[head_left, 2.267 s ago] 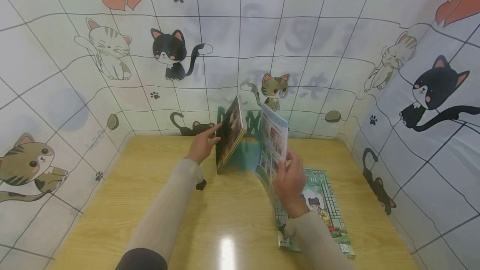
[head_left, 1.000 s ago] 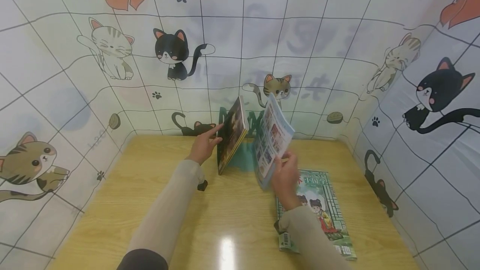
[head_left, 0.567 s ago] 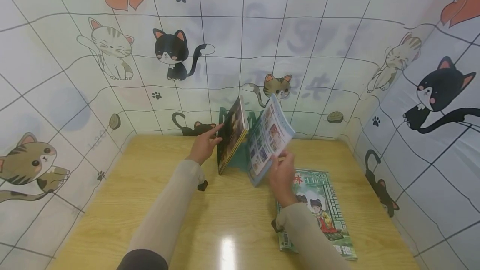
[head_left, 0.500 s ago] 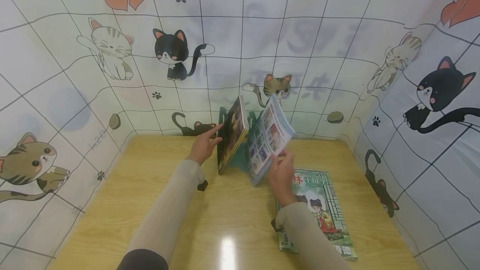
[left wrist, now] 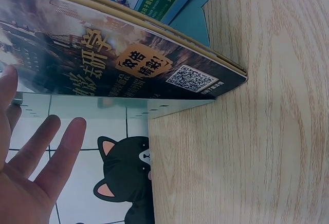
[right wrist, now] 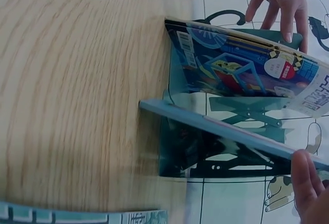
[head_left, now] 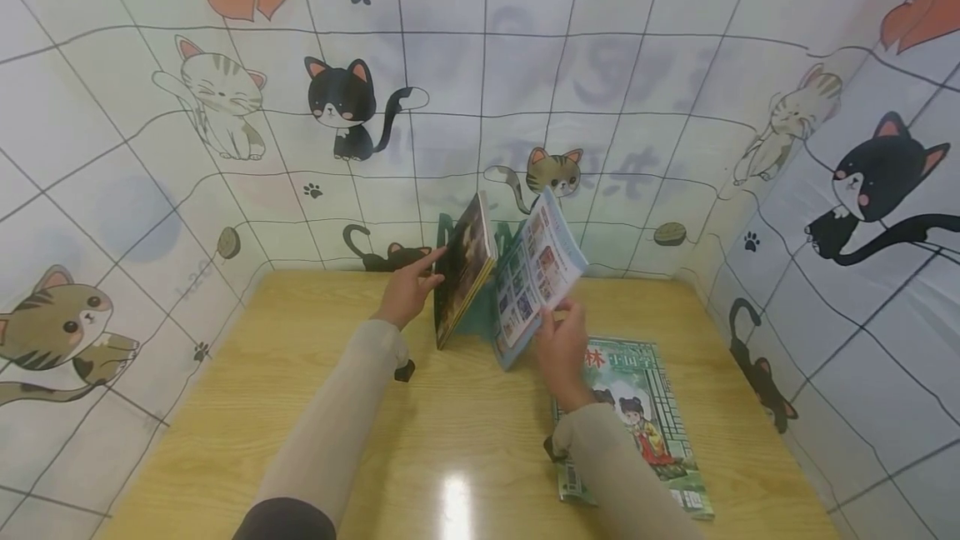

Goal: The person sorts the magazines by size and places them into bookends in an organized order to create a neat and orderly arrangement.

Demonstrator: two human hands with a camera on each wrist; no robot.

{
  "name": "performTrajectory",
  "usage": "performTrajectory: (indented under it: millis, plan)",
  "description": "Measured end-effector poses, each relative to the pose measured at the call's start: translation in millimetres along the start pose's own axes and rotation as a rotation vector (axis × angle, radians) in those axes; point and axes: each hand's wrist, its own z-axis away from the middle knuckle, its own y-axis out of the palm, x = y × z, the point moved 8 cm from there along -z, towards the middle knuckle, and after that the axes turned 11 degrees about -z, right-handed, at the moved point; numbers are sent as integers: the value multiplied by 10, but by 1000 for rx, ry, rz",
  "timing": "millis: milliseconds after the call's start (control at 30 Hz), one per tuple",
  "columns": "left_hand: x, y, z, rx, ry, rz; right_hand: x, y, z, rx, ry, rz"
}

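A teal book rack [head_left: 477,319] stands at the back of the table, partly hidden by the magazines. Several dark-covered magazines [head_left: 461,277] stand upright together at its left side. My left hand [head_left: 406,288] has its fingers extended, fingertips against the outer dark cover. Between thumb and fingers, my right hand [head_left: 564,347] pinches the near edge of a pale blue magazine [head_left: 534,277] with small pictures on its back. That magazine is tilted, and in the right wrist view its blue spine [right wrist: 205,124] reaches into the rack, apart from the dark ones.
A green magazine [head_left: 637,407] with cartoon children lies flat on the wooden table [head_left: 315,323], partly under my right forearm. A cat-patterned sheet [head_left: 442,65] hangs at the back and both sides.
The pale blue magazine has moved left towards the rack with my right hand and now leans more, uncovering more of the green magazine. My left hand has stayed at the dark magazines.
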Motion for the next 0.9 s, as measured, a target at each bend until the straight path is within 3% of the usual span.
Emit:
performTrajectory:
  millis: [200, 400, 533, 900]
  plan:
    - [10, 0, 16, 0, -6, -21, -44, -19, 15, 76, 17, -26]
    - [7, 11, 21, 4, 0, -12, -70, -82, 56, 127, -15, 51]
    - [1, 0, 17, 0, 10, -7, -139, -111, 89, 192, -6, 135]
    - [-32, -24, 16, -11, 26, -6, -604, -117, 217, 501, 103, 465]
